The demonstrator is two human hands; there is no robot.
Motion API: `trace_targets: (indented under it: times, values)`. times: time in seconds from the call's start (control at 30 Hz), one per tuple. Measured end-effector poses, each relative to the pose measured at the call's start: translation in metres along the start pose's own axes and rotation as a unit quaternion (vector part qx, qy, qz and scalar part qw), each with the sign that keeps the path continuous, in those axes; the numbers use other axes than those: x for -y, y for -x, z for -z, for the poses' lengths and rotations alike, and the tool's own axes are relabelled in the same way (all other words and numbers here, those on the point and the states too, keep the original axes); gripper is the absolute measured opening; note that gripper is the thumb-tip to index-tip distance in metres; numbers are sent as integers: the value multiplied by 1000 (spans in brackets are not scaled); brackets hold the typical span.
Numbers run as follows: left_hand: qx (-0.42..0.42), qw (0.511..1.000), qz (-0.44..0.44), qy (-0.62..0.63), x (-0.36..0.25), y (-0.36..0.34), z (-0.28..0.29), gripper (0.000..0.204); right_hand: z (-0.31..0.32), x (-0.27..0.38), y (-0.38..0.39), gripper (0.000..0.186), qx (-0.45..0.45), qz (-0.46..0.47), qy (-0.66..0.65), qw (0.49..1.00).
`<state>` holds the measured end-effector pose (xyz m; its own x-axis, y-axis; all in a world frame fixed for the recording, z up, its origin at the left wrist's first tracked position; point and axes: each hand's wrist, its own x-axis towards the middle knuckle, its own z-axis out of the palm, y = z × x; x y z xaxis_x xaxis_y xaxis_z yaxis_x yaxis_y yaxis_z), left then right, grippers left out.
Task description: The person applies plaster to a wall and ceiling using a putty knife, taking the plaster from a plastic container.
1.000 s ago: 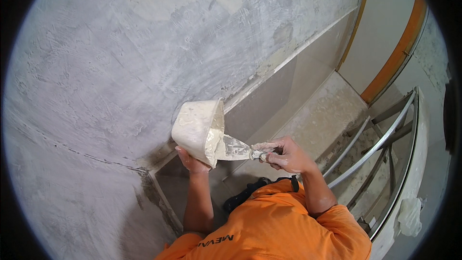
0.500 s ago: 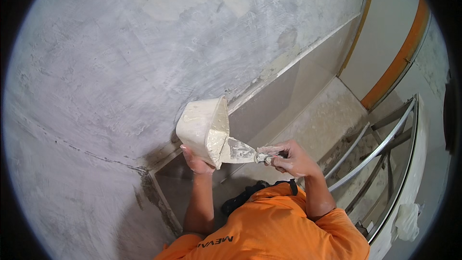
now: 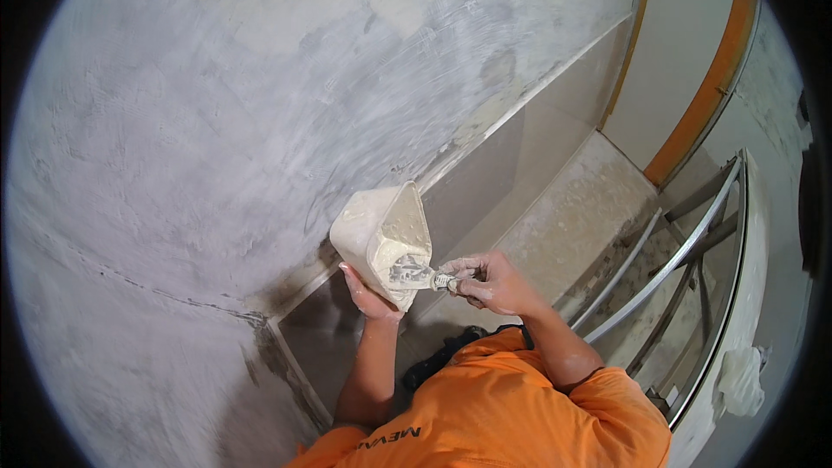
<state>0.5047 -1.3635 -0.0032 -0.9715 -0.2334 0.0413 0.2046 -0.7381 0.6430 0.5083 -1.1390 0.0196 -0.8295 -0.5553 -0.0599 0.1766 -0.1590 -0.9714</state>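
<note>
A cream-coloured plastic tub (image 3: 357, 230), smeared with pale plaster, is tilted with its mouth toward the right. My left hand (image 3: 371, 296) grips it from below, fingers wrapped round its underside. In my right hand (image 3: 490, 282) is the handle of a putty knife (image 3: 416, 274), fingers closed about it. The knife's blade reaches inside the tub and is partly hidden by the plaster (image 3: 399, 251) there. Both hands are dusted with white.
A grey-white plastered wall (image 3: 217, 104) fills the left and top. Grey tiles (image 3: 485, 173) run along its foot. Metal railing bars (image 3: 667, 273) stand at the right, near an orange-edged door frame (image 3: 706, 87). A crumpled whitish bag (image 3: 742, 381) hangs low at the right.
The putty knife has gone deeper into the tub, my right hand shifting left with it. The tub and my left hand have moved slightly right.
</note>
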Motion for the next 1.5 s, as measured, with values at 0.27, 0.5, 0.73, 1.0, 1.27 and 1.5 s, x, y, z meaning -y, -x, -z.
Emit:
trace_targets:
  times: [0.27,0.5,0.73,1.0,1.27,1.5]
  values:
    - [35,999,24,29,-4,2,-7,79,-8,15,13,35,-82,105,161,978]
    - [-17,996,74,45,-4,-1,-17,64,-19,37,26,46,-156,292,302,894]
    - [47,990,84,106,-1,0,-16,64,-16,39,39,41,-160,263,492,814]
    - [38,988,74,129,-1,-4,-8,64,-15,41,37,41,-169,321,477,801]
    - [-23,997,-1,68,-6,-3,-6,70,-21,34,43,43,-109,238,457,850]
    - [-44,991,-100,74,-58,10,-49,75,6,22,42,45,-64,316,393,861]
